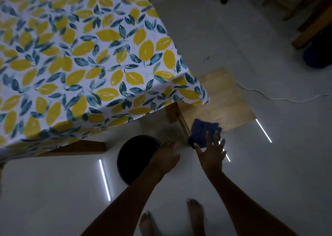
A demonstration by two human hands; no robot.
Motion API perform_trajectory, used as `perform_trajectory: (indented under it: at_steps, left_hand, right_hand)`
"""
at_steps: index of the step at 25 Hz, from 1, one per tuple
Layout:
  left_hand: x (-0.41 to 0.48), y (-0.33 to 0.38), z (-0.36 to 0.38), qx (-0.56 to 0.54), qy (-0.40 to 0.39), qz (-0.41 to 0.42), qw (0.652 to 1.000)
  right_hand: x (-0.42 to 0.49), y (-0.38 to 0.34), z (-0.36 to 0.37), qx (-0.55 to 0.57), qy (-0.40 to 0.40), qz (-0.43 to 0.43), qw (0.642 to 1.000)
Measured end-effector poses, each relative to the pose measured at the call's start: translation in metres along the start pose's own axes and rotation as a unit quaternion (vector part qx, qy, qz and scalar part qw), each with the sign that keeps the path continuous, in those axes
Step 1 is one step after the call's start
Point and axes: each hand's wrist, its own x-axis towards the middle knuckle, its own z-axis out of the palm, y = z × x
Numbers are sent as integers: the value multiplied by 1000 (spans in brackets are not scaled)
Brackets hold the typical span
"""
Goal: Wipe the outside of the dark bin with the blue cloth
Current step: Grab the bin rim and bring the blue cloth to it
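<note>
Looking down from the head view, the dark bin (133, 159) is standing on the floor beside the surface's leg. The left hand (166, 159) is resting at its rim, grip hidden; the right hand (212, 152), fingers (208, 137) spread, is pressing the blue cloth (203, 130) (soft, light; best bunched in the palm).

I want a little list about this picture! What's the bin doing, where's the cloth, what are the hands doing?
bin: dark round bin standing on the white floor, beside the table leg
cloth: blue cloth at the right hand's fingertips, fingers spread, apparently not gripped yet
left hand: left hand resting on the bin's rim
right hand: right hand open, reaching to the cloth
table: covered by a lemon-print tablecloth
wiping: not started yet
</note>
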Motion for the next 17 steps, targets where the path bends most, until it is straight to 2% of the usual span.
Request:
perform_trajectory:
  at_steps: [3,7,10,13,17]
  left_hand:
    - [35,-15,19,7,9,5,1000]
    - [57,-35,53,-5,19,7,1000]
    - [53,-50,76,-10,16,-1,1000]
    - [43,-66,93,-20,10,-12,1000]
    - [31,-92,101,-31,18,-21,999]
  right_hand:
    - [27,0,21,12,3,25,1000]
    - [38,-5,51,-10,64,21,998]
    - [38,-2,62,-17,114,-27,993]
    - [35,5,67,-8,150,-113,982]
    - [17,1,68,53,160,-133,977]
